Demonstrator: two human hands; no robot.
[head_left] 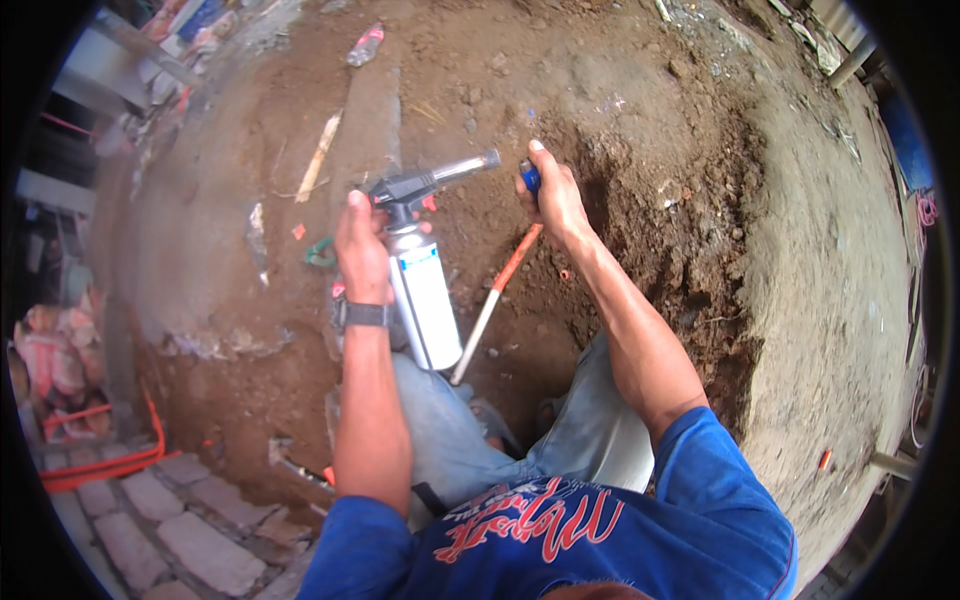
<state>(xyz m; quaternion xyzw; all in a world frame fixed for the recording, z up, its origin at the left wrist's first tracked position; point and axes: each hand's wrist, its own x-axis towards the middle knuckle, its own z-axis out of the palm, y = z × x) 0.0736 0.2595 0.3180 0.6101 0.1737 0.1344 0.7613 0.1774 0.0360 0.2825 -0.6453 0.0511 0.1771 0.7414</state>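
My left hand [362, 248] grips a gas blowtorch [420, 280] by the top of its silver canister, with a watch on that wrist. The torch's dark head and metal nozzle [466, 167] point to the right. My right hand [552, 196] is closed on a small blue lighter [530, 176], held just right of the nozzle tip. Below both hands a thin white pipe with an orange upper section [497, 300] lies slanted in a dug pit of brown soil.
Loose earth [680, 220] banks up on the right of the pit. A wooden stick [318, 156] and a plastic bottle [365, 45] lie on the ground further off. Orange conduit [110, 465] and paving stones [190, 545] sit at lower left. My knees in jeans are below.
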